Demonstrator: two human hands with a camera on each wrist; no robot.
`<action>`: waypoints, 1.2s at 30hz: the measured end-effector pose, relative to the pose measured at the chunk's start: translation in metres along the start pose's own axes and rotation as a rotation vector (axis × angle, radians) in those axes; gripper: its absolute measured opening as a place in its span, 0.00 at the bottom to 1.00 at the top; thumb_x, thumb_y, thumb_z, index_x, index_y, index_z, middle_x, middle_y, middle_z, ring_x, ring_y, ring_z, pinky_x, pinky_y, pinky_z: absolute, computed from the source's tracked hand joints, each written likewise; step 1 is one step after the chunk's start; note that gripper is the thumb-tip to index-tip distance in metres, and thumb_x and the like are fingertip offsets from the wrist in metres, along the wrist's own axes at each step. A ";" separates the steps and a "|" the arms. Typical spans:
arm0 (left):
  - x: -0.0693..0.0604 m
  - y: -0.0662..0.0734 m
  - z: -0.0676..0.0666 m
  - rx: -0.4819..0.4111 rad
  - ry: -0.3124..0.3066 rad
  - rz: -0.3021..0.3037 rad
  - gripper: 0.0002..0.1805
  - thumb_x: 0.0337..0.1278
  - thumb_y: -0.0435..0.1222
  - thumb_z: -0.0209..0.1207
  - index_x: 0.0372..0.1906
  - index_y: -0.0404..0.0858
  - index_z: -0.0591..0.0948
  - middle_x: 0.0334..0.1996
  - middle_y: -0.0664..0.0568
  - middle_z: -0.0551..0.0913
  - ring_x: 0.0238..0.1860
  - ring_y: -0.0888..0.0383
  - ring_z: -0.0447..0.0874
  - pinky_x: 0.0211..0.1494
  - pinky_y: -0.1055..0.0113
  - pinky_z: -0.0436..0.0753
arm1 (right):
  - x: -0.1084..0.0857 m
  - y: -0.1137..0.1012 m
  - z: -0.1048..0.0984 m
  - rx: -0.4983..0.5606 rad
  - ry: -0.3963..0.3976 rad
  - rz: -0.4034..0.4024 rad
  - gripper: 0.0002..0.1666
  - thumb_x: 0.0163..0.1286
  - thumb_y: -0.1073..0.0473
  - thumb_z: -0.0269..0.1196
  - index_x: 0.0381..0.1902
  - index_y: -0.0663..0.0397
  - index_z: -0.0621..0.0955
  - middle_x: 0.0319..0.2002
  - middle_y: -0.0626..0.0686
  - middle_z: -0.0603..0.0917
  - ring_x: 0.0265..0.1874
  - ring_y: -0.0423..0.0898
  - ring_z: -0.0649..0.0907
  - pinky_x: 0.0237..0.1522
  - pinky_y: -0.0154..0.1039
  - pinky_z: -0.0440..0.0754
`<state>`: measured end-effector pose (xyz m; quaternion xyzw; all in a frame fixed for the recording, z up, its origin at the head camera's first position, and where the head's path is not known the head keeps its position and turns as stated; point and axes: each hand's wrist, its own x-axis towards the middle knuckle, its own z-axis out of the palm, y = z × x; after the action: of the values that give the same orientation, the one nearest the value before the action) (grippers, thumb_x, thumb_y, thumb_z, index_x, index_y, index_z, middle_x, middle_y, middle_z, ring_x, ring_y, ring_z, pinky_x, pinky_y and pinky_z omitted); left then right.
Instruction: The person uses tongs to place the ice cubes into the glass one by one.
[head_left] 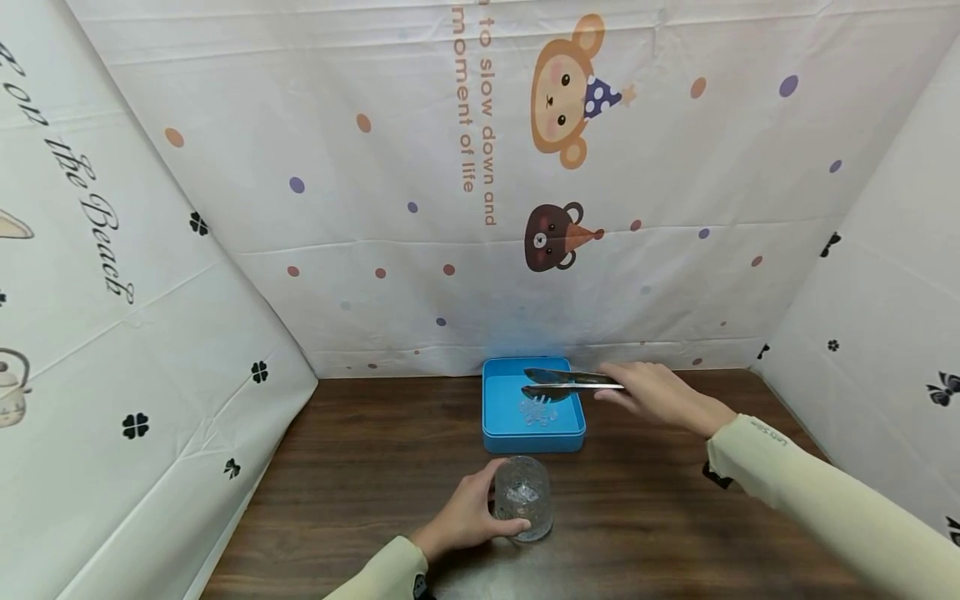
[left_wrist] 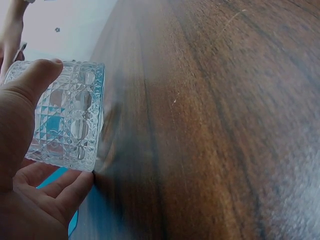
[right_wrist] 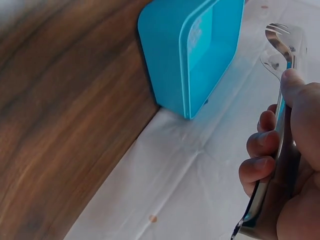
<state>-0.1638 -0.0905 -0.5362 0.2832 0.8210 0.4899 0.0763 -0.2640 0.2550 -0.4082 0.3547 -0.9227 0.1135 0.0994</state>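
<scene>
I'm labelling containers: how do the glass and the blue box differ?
The glass is clear and patterned; the blue box is opaque and smooth. The glass is round, the box squarish with rounded corners. The left hand grips the glass; no hand touches the box. Both stand on the wooden table.

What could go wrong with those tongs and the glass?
The clear bits in the blue box look tiny, so the tongs in the right hand might drop some. Also, the left hand grips the glass near the box, so it might get bumped.
</scene>
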 end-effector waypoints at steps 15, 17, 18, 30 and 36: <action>0.002 -0.005 0.001 0.004 -0.013 -0.020 0.44 0.56 0.53 0.73 0.73 0.46 0.67 0.59 0.50 0.81 0.54 0.63 0.83 0.53 0.68 0.84 | 0.021 0.025 0.008 -0.030 -0.044 0.048 0.25 0.75 0.49 0.65 0.60 0.60 0.80 0.41 0.53 0.87 0.33 0.45 0.86 0.38 0.51 0.86; 0.002 -0.005 0.001 0.001 -0.014 -0.023 0.44 0.56 0.53 0.73 0.73 0.46 0.67 0.59 0.51 0.81 0.54 0.63 0.83 0.54 0.68 0.84 | 0.024 0.027 0.009 -0.030 -0.047 0.050 0.25 0.76 0.49 0.65 0.60 0.61 0.80 0.40 0.53 0.87 0.32 0.45 0.86 0.38 0.52 0.86; 0.002 -0.005 0.001 0.000 -0.015 -0.024 0.44 0.56 0.53 0.73 0.73 0.46 0.67 0.59 0.51 0.81 0.54 0.63 0.83 0.53 0.68 0.84 | 0.025 0.028 0.010 -0.031 -0.049 0.052 0.25 0.76 0.49 0.65 0.60 0.61 0.80 0.41 0.54 0.87 0.33 0.46 0.86 0.39 0.52 0.86; 0.001 -0.005 0.001 0.008 -0.014 -0.010 0.44 0.56 0.53 0.74 0.73 0.45 0.67 0.59 0.50 0.81 0.54 0.62 0.83 0.53 0.67 0.84 | 0.033 0.038 0.015 -0.024 -0.093 0.090 0.31 0.77 0.49 0.63 0.67 0.66 0.76 0.55 0.63 0.85 0.49 0.58 0.87 0.52 0.61 0.83; 0.001 -0.006 0.000 0.006 -0.016 -0.022 0.44 0.56 0.53 0.74 0.73 0.47 0.67 0.59 0.52 0.81 0.53 0.64 0.83 0.53 0.68 0.84 | 0.038 0.038 0.018 -0.057 -0.097 0.087 0.32 0.77 0.47 0.63 0.66 0.66 0.77 0.54 0.63 0.85 0.48 0.58 0.87 0.51 0.60 0.84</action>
<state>-0.1671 -0.0919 -0.5412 0.2785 0.8249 0.4842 0.0872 -0.3194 0.2538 -0.4212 0.3162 -0.9439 0.0740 0.0596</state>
